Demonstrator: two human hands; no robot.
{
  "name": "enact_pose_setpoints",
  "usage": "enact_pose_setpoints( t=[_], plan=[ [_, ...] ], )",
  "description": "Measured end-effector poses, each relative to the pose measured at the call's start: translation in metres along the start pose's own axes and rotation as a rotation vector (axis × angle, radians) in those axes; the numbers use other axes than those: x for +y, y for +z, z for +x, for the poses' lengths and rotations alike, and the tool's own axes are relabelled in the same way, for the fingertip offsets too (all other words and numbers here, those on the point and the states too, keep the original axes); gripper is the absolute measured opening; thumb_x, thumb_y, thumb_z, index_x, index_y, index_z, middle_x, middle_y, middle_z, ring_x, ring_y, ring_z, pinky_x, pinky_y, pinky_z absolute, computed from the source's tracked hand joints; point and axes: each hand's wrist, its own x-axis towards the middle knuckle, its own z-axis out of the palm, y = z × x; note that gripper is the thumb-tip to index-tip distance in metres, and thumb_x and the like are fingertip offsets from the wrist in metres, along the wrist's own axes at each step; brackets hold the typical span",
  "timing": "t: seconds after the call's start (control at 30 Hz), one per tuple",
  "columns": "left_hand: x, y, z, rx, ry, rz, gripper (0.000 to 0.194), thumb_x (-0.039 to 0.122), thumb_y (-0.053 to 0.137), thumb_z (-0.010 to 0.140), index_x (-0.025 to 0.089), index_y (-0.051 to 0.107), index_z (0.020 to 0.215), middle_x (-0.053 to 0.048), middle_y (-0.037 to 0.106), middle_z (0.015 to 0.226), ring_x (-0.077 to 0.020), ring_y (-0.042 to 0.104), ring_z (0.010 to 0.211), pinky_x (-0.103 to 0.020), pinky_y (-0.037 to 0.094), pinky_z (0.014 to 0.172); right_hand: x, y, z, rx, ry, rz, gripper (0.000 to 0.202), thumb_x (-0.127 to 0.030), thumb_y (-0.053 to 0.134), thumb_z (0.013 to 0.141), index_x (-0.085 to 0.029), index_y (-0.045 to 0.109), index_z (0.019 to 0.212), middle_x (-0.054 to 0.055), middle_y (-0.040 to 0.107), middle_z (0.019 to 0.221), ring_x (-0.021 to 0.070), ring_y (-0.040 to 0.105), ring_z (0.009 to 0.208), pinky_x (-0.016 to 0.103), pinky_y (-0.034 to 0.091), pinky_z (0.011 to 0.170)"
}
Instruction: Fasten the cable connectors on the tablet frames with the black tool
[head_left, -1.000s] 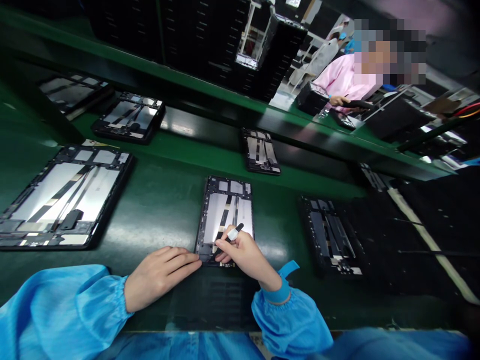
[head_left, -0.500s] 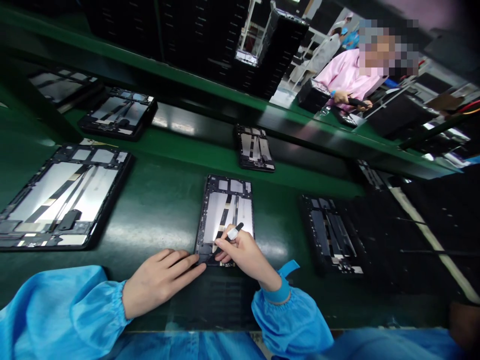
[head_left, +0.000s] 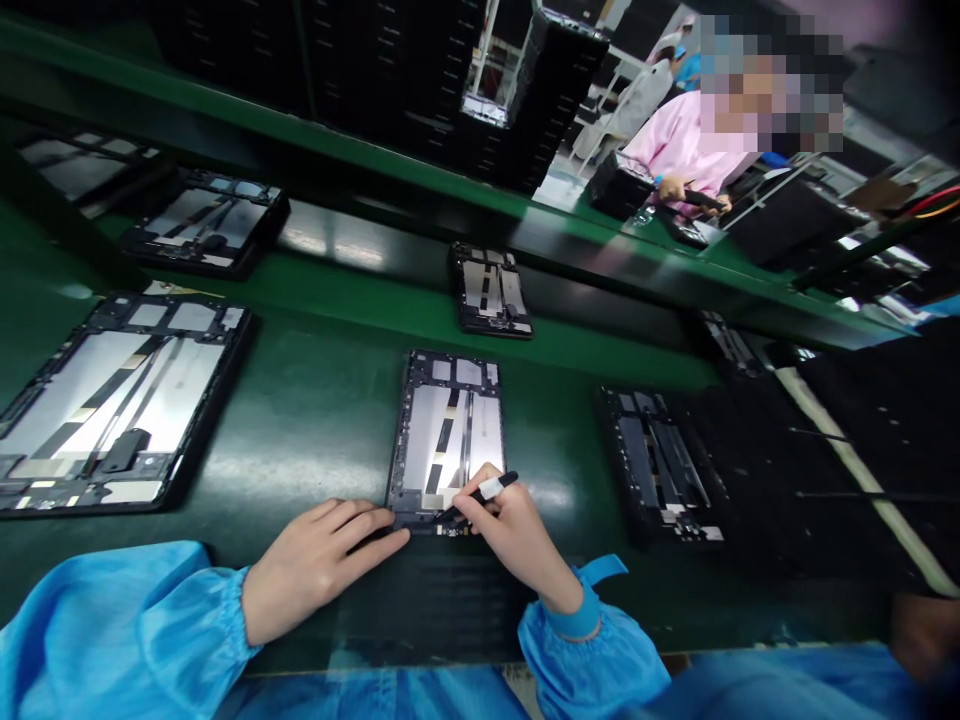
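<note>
An opened tablet-like device (head_left: 480, 430) lies in front of me on the green bench, showing silver panels and a dark ribbon strip. My left hand (head_left: 319, 560) rests at its lower left corner with fingertips on the edge, fingers extended and holding nothing. Over the lower right part of the device, my right hand (head_left: 510, 525) is closed on a black pen-like tool (head_left: 491, 487) with a white wrap. The tool slants down to the left, its tip near the device's bottom edge. A blue band circles my right wrist.
Similar opened devices sit at the left (head_left: 180, 370), at the right (head_left: 660, 460), and farther back (head_left: 491, 290). A green shelf rail (head_left: 360, 150) crosses above them. Beyond it, a person in pink (head_left: 682, 135) handles a dark object.
My right hand has shifted slightly right with the tool, which now lies at a lower slant. My left hand has barely moved. The view has shifted a little.
</note>
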Motion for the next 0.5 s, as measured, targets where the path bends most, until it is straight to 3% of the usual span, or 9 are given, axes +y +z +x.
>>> enact_pose_setpoints(
  t=[0.17, 0.37, 0.5],
  plan=[
    [0.0013, 0.0047, -0.0002, 0.062, -0.003, 0.015, 0.043, 0.008, 0.029, 0.109, 0.02, 0.063, 0.133, -0.007, 0.067, 0.122, -0.0215, 0.059, 0.109, -0.033, 0.047, 0.092, 0.0041, 0.0012, 0.0019, 0.002, 0.055, 0.147, 0.023, -0.041, 0.069, 0.09, -0.022, 0.059, 0.083, 0.0, 0.067, 0.072, 0.0216, 0.075, 0.07, 0.026, 0.055, 0.057],
    [-0.0004, -0.0019, 0.0056, 0.085, 0.046, 0.05, 0.041, 0.006, 0.032, 0.108, 0.017, 0.065, 0.13, -0.007, 0.069, 0.117, -0.021, 0.061, 0.105, -0.032, 0.049, 0.089, 0.001, 0.0011, -0.0009, 0.035, -0.019, -0.031, 0.019, -0.037, 0.065, 0.092, -0.021, 0.063, 0.083, -0.002, 0.064, 0.07, 0.0173, 0.066, 0.06, 0.027, 0.051, 0.057],
    [-0.0009, -0.0031, 0.0072, 0.086, 0.042, 0.063, 0.041, 0.007, 0.032, 0.108, 0.018, 0.065, 0.13, -0.008, 0.069, 0.117, -0.0206, 0.062, 0.105, -0.031, 0.049, 0.088, 0.001, 0.0025, -0.0019, 0.023, 0.007, 0.038, 0.019, -0.037, 0.066, 0.092, -0.021, 0.063, 0.084, -0.001, 0.067, 0.071, 0.0202, 0.072, 0.067, 0.027, 0.053, 0.058]
  ],
)
